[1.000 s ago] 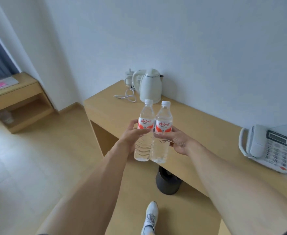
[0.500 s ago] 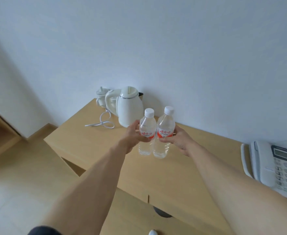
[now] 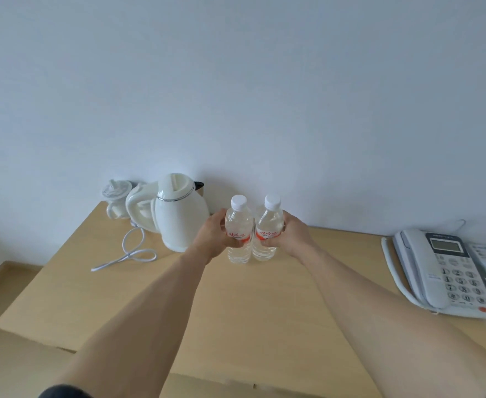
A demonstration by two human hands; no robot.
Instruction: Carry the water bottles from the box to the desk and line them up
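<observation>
Holding one bottle each, the left hand grips the left bottle and the right hand grips the right bottle, fingers curled round the labels. Both bottles stand upright, side by side, just right of the kettle, low over the table or on it — I cannot tell which. The bottles look like they touch. If one hand lets go too fast, its bottle could tip and knock the other one down. If the left bottle slides left, it could bump the kettle. The phone sits well to the right of the kettle — safe from all this.
</observation>
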